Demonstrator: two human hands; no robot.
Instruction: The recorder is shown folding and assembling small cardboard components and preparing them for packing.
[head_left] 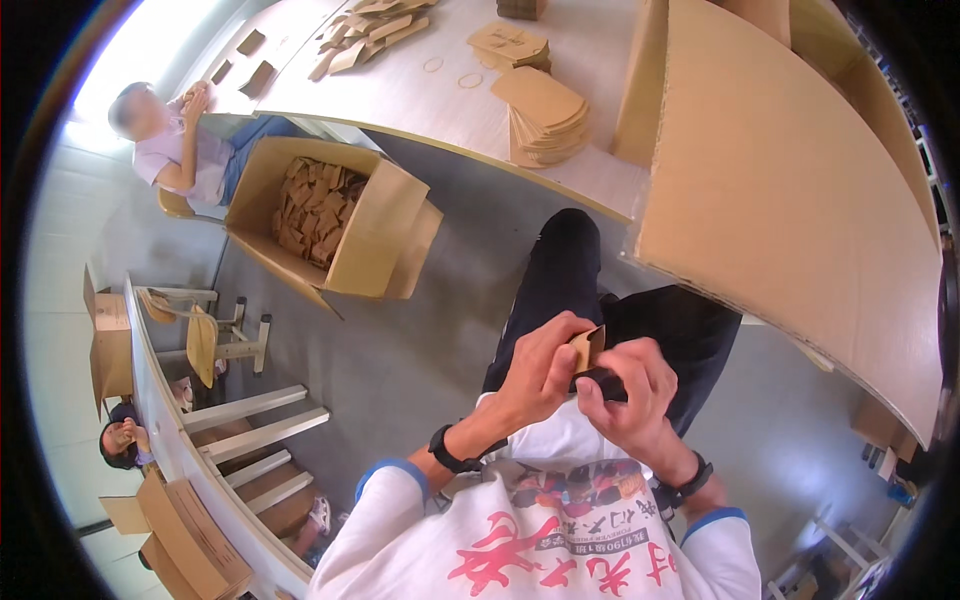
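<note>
Cardboard piece (585,350) near large box (780,190)

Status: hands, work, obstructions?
Left hand, right hand: both holding. Small brown folded cardboard piece between them, partly covered. Large brown cardboard box ahead right, apart from hands.

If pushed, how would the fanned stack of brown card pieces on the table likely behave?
The stack would probably slide apart rather than shift as one, since its edges are already staggered. Each piece looks thin and flat, so likely light and somewhat bendable.
</note>
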